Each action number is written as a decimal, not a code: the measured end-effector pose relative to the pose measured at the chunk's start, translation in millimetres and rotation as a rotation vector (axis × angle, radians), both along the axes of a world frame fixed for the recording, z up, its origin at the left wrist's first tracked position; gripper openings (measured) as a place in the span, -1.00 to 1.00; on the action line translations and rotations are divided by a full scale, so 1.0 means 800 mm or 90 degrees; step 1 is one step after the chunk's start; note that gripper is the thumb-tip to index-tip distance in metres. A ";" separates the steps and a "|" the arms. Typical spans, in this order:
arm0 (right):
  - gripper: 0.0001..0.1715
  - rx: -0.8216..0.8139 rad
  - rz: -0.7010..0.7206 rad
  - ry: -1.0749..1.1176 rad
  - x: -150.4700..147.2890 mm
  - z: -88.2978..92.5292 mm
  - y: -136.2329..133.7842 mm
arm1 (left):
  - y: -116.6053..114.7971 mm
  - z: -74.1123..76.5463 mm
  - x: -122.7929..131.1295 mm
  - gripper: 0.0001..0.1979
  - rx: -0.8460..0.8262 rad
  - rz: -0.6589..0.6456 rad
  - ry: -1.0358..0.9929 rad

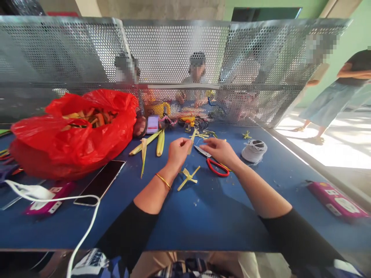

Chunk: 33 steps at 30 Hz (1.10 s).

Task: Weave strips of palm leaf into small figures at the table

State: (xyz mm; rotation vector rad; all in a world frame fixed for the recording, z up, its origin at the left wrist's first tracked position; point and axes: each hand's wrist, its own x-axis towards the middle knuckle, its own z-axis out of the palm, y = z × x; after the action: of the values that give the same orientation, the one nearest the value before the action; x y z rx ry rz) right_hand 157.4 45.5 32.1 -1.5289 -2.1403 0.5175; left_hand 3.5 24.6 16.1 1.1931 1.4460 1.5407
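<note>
My left hand (180, 150), with a gold bangle at its wrist, pinches an upright pale strip of corn husk (192, 142). My right hand (219, 150) hovers over the scissors, its fingers stretched and a little apart; no held thing shows there. Beneath it lie red-handled scissors (217, 168), their blades pointing away to the left. A cross-shaped piece of folded husk (189, 178) rests on the blue table (185, 220) in front of my hands. Longer yellow-green husks (160, 143) lie to the left of my left hand.
A red plastic bag (75, 143) full of husks stands at the left, beside a dark phone (101, 181) and a white cable (87, 227). White string (254, 151) sits at the right, with a magenta pack (337, 200) beyond. A perforated metal screen (174, 50) edges the back; people are behind it.
</note>
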 end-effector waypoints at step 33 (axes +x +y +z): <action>-0.93 0.210 0.104 0.451 -0.003 0.001 -0.032 | -0.048 0.009 0.002 -0.67 -0.072 -0.227 -0.238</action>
State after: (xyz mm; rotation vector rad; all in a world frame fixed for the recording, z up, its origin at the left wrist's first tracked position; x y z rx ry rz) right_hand 155.2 19.9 33.2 -0.8231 -1.6830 0.6103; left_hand 5.3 -14.1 23.6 0.9698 0.9995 1.3281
